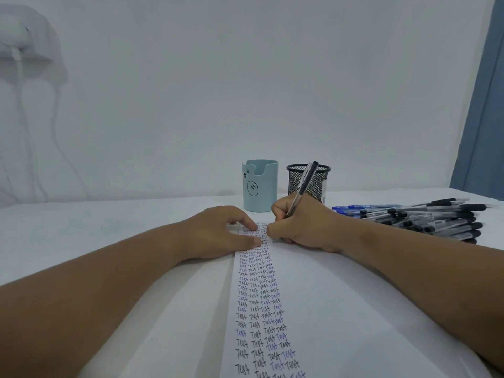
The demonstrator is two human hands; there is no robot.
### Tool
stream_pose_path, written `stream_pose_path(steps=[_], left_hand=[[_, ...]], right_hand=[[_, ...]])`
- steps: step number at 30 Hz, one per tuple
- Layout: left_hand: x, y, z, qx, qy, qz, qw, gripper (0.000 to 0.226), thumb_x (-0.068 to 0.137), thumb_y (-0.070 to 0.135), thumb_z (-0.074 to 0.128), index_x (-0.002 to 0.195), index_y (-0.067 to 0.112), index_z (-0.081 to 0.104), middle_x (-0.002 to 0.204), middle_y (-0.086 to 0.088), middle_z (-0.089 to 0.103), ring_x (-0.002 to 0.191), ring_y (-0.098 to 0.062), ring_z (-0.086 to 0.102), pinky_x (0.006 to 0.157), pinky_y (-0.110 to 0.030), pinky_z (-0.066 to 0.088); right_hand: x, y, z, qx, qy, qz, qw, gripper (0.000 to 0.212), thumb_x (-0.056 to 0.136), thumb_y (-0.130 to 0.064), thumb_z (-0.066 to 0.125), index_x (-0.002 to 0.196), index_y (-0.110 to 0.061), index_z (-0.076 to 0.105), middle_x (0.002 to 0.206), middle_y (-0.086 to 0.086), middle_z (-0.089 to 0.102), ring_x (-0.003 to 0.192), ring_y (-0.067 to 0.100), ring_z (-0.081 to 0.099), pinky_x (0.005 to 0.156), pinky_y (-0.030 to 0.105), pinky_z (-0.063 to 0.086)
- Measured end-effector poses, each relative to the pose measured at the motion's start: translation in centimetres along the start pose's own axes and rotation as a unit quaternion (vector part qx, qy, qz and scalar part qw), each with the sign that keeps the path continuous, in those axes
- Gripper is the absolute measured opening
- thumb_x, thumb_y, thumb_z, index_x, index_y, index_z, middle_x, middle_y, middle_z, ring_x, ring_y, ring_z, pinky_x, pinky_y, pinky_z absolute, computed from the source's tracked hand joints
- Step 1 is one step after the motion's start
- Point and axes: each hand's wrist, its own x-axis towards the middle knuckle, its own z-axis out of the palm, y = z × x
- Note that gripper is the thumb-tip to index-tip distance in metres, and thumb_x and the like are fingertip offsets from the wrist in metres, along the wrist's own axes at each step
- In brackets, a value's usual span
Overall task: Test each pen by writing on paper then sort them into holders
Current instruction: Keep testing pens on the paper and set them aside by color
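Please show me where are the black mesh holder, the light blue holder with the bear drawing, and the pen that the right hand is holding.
Black mesh holder (316, 184): head view, on its mesh wall.
Light blue holder (259, 192): head view, on its front wall.
Pen (303, 185): head view, on its clear barrel above the right hand (305, 225).

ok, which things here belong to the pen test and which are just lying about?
In the job:
pen in right hand
paper under left hand
pen pile
blue holder
mesh holder

Lying about:
white wall device with cable
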Motion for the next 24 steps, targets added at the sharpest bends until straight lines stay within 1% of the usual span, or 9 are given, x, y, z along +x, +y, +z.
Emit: stream_pose_path(steps=[2, 6, 9, 10, 14, 17, 20, 24], left_hand=[[0.03, -0.01, -0.02, 0.003, 0.0, 0.001, 1.0, 0.034, 0.08, 0.059, 0.075, 0.109, 0.044, 0.068, 0.131, 0.022, 0.058, 0.128, -0.001, 0.048, 0.116, -0.036, 0.035], [0.12, 0.01, -0.05, -0.002, -0.001, 0.001, 1.0, 0.035, 0.079, 0.06, 0.075, 0.109, 0.045, 0.067, 0.132, 0.023, 0.057, 0.129, 0.0, 0.048, 0.116, -0.036, 0.034], [0.22, -0.1, 0.0, 0.0, 0.001, 0.004, 1.0, 0.048, 0.066, 0.073, 0.072, 0.107, 0.048, 0.068, 0.131, 0.023, 0.058, 0.128, 0.0, 0.048, 0.116, -0.036, 0.035], [0.2, -0.17, 0.02, 0.001, 0.001, 0.004, 1.0, 0.049, 0.065, 0.074, 0.071, 0.106, 0.049, 0.068, 0.131, 0.023, 0.058, 0.128, 0.0, 0.049, 0.116, -0.036, 0.036], [0.21, -0.41, 0.0, -0.003, 0.001, 0.007, 1.0, 0.04, 0.074, 0.065, 0.075, 0.108, 0.047, 0.068, 0.13, 0.023, 0.058, 0.128, 0.001, 0.048, 0.116, -0.036, 0.035], [0.22, -0.36, 0.03, -0.003, 0.001, 0.007, 1.0, 0.039, 0.074, 0.066, 0.074, 0.107, 0.047, 0.068, 0.13, 0.024, 0.058, 0.127, 0.002, 0.048, 0.115, -0.037, 0.036], [0.16, -0.32, 0.05, 0.001, 0.002, 0.002, 1.0, 0.035, 0.078, 0.061, 0.075, 0.109, 0.046, 0.068, 0.13, 0.022, 0.058, 0.127, 0.001, 0.048, 0.115, -0.035, 0.035], [0.13, -0.16, 0.05, 0.0, 0.003, 0.004, 1.0, 0.036, 0.078, 0.061, 0.075, 0.109, 0.046, 0.068, 0.13, 0.023, 0.058, 0.128, 0.001, 0.048, 0.116, -0.035, 0.035]], right_hand=[[0.07, 0.06, -0.03, -0.003, 0.004, -0.004, 1.0, 0.04, 0.075, -0.004, 0.071, 0.051, -0.017, 0.042, 0.051, 0.004, 0.05, 0.052, 0.016, 0.045, 0.057, 0.027, 0.036], [0.2, 0.47, -0.1, 0.0, 0.013, -0.005, 1.0, 0.04, 0.075, -0.006, 0.072, 0.049, -0.018, 0.043, 0.05, 0.002, 0.05, 0.053, 0.016, 0.047, 0.057, 0.029, 0.038], [0.21, 0.36, -0.06, -0.014, 0.017, -0.012, 1.0, 0.04, 0.075, -0.006, 0.072, 0.05, -0.018, 0.042, 0.052, 0.002, 0.046, 0.052, 0.014, 0.041, 0.054, 0.027, 0.034], [0.19, 0.27, -0.05, -0.016, 0.014, -0.014, 1.0, 0.041, 0.075, -0.006, 0.072, 0.05, -0.018, 0.042, 0.052, 0.002, 0.045, 0.051, 0.014, 0.039, 0.053, 0.026, 0.033], [0.1, 0.22, -0.17, -0.007, 0.002, -0.005, 1.0, 0.041, 0.076, -0.004, 0.071, 0.051, -0.017, 0.041, 0.051, 0.003, 0.049, 0.049, 0.013, 0.042, 0.05, 0.023, 0.034], [0.13, 0.12, -0.12, -0.01, -0.001, 0.0, 1.0, 0.039, 0.076, -0.004, 0.07, 0.052, -0.016, 0.041, 0.05, 0.004, 0.048, 0.049, 0.014, 0.04, 0.051, 0.023, 0.033], [0.16, 0.2, -0.05, 0.002, -0.001, 0.005, 1.0, 0.041, 0.076, -0.003, 0.07, 0.05, -0.018, 0.042, 0.049, 0.003, 0.053, 0.047, 0.014, 0.043, 0.05, 0.022, 0.035], [0.33, 0.53, -0.15, -0.003, 0.018, -0.006, 1.0, 0.042, 0.076, -0.005, 0.071, 0.05, -0.019, 0.042, 0.05, 0.001, 0.047, 0.051, 0.015, 0.044, 0.054, 0.025, 0.035]])
